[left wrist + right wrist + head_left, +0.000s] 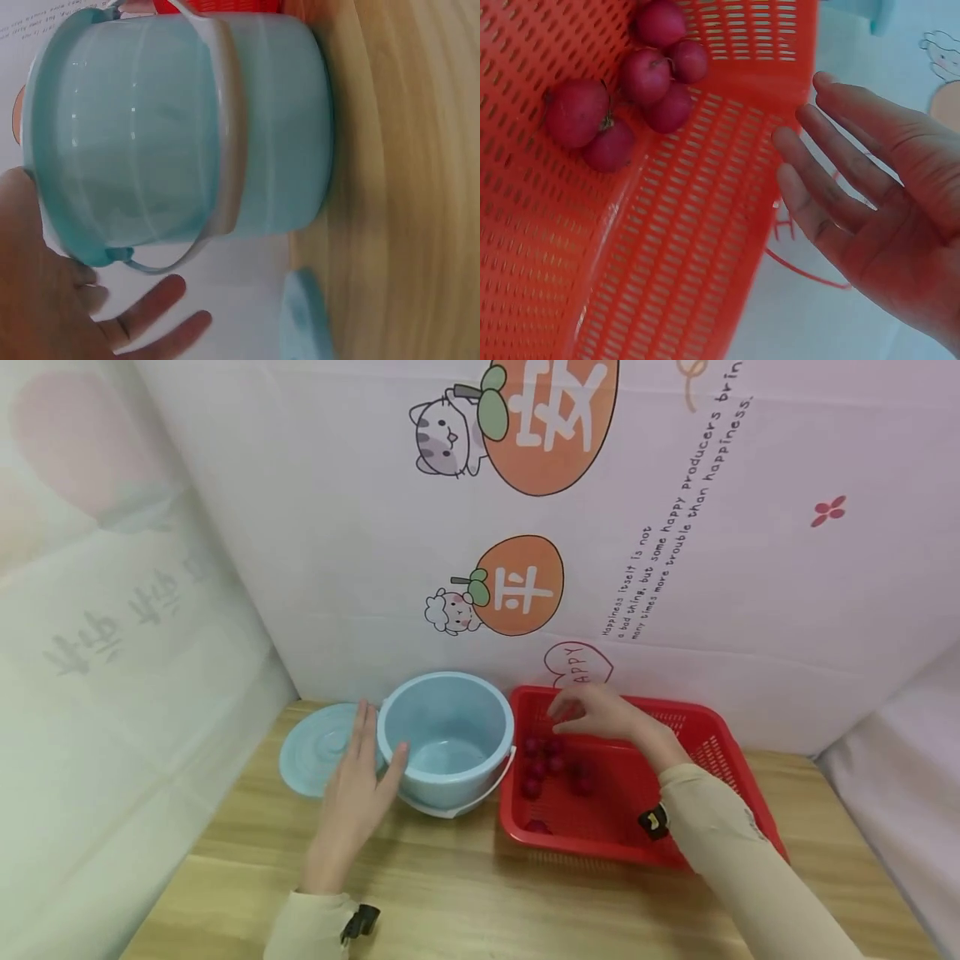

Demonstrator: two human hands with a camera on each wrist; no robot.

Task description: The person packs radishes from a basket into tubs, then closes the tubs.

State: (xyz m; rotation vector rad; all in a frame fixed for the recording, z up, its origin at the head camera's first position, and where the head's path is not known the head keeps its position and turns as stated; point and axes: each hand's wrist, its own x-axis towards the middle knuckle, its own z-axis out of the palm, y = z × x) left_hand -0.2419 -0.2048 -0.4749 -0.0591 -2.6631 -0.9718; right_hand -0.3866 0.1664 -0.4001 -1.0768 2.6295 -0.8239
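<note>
A light-blue plastic bucket (446,789) stands upright with its mouth up and nothing visible inside; its pale handle hangs down in front. My left hand (352,793) is at its left side, fingers extended and thumb spread, and in the left wrist view the hand (45,292) overlaps the rim. To the bucket's right is a red perforated basket (615,850). Several small, round, dark-red fruits or radishes (645,76) lie at its left end. Over the basket's back left rim hovers my right hand (596,710), its fingers loosely bent and holding nothing.
A round blue lid (322,747) lies left of the bucket, partly behind my left hand. Bucket, lid and basket sit on a wood-grain table (450,885). Close behind them hangs a printed white cloth (337,568), with more cloth at both sides.
</note>
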